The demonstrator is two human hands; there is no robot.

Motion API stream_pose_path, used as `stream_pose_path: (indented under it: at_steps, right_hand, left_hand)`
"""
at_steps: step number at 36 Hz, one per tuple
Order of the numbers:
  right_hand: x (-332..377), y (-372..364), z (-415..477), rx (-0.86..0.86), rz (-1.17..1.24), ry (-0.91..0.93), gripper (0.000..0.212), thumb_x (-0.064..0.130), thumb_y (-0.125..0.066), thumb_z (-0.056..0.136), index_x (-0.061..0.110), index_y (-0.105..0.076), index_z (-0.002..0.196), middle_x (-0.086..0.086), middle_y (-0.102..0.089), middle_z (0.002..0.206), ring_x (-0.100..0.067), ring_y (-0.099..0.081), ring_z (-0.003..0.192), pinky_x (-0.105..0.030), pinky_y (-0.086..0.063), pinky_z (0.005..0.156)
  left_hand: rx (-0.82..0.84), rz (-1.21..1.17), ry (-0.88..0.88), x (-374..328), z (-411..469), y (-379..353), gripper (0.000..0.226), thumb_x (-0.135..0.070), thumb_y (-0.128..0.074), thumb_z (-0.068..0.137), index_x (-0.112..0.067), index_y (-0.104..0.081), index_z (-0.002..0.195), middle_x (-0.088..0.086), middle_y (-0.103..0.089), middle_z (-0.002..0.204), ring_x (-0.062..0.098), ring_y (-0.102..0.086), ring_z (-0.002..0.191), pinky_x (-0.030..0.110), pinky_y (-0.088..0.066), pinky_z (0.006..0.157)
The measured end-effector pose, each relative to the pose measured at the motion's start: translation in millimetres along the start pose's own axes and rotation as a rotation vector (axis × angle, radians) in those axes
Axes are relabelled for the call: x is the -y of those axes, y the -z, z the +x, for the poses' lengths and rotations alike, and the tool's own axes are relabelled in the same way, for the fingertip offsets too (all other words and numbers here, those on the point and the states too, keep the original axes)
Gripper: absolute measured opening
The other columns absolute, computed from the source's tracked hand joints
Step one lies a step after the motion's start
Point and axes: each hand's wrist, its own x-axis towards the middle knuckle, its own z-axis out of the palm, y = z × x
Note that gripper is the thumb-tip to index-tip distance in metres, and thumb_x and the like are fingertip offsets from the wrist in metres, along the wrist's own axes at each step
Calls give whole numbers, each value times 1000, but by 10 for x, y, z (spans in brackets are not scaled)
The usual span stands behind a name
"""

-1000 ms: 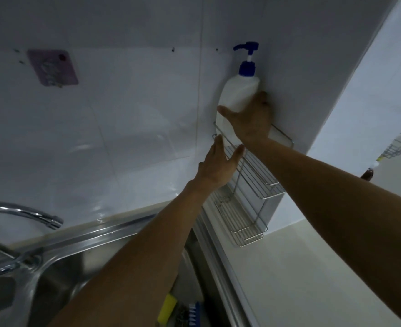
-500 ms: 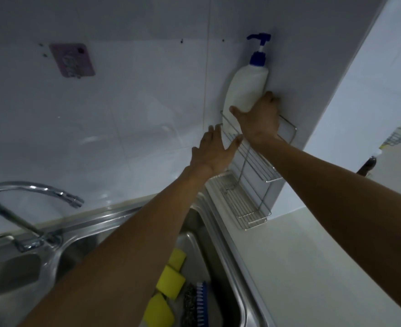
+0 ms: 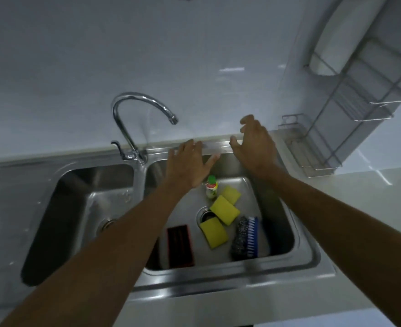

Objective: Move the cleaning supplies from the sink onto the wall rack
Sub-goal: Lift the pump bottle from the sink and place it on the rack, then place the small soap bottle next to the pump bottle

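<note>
Low in the frame's centre, my three yellow sponges, blue-bristled brush and small green-capped bottle lie in the steel sink's right basin; above, both my left hand and right hand spread, empty; upper right, the wire wall rack carries a white bottle

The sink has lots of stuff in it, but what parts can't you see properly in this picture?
Head view only:
- Small green-capped bottle: label too small to read; the left hand covers part of it.
- Red-edged dark block: too dim to identify.
- Dark scrubber beside the blue brush: blurred.
- White bottle on the wall rack: top cut off by the frame edge.
- Right hand: palm faces away.
</note>
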Motion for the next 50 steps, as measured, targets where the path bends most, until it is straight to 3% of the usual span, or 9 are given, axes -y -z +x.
stream_pose_path:
  at_steps: [3,8,11,16,23,33,40,46,50]
  right_hand:
    - [78,-451,-391,125,-20,-28,41,34,-59,88,13,-48,121,-10,-63,112,-32,-63,101,-42,-55,74]
    - [81,-1238,-1105,368,-10,-105,51,40,-55,87,11,-49,128,-13,-65,112,-38,-64,99,-47,-55,78]
    - [70,-1583,-1438,502,-16,-109,53,43,-47,87,11,-47,129,-13,-64,108,-36,-64,96,-46,-56,74]
    - [-107,-1961,-1513,459,-4,-331,55,36,-66,81,9,-47,124,-15,-59,117,-39,-60,107,-47,-55,81]
    - [-511,-2444,-1117,347,179,-634,98,44,-81,73,-1,-33,146,-23,-47,143,-44,-44,131,-46,-37,105]
    - [-640,-2722,-1055,303,271,-586,75,53,-76,69,29,-46,134,-7,-67,123,-39,-59,115,-52,-49,96]
    - [-658,-2630,-1102,305,323,-525,54,40,-77,81,22,-50,124,-9,-71,116,-37,-64,110,-47,-51,89]
    - [-601,-2101,-1076,292,383,-447,54,41,-77,83,19,-55,127,-7,-72,116,-28,-66,107,-30,-44,79]
    - [-611,-1461,-775,273,392,-385,52,44,-77,81,18,-55,120,-5,-71,116,-25,-67,104,-39,-54,88]
  left_hand:
    - [31,56,34,309,-444,-425,83,-76,-20,92,-15,-48,142,11,-53,146,31,-48,134,50,-36,106]
    - [222,2,127,582,-1013,-1116,83,-74,-20,94,-18,-32,155,10,-29,164,30,-27,150,56,-25,116]
    - [261,-13,131,656,-1239,-1412,82,-73,-19,95,-17,-33,154,11,-32,162,31,-30,148,56,-27,116]
    - [240,-42,147,675,-1566,-1770,81,-73,-16,93,-18,-47,143,10,-47,150,32,-43,138,52,-35,108]
    - [129,-93,146,684,-1596,-1895,79,-74,-19,94,-19,-50,142,7,-50,149,29,-45,138,50,-37,110]
    - [109,-92,157,674,-1609,-1878,80,-74,-16,94,-20,-52,141,6,-52,149,27,-46,139,49,-38,110]
    - [82,-93,149,681,-1617,-1843,80,-75,-16,94,-20,-54,139,7,-55,146,26,-48,137,50,-41,109]
    - [193,-30,127,620,-1522,-1676,91,-76,-3,89,-21,-35,154,5,-39,160,23,-34,147,47,-31,116]
    - [160,-119,144,382,-1199,-1373,97,-80,0,84,-21,-22,158,3,-29,165,21,-26,151,47,-24,120]
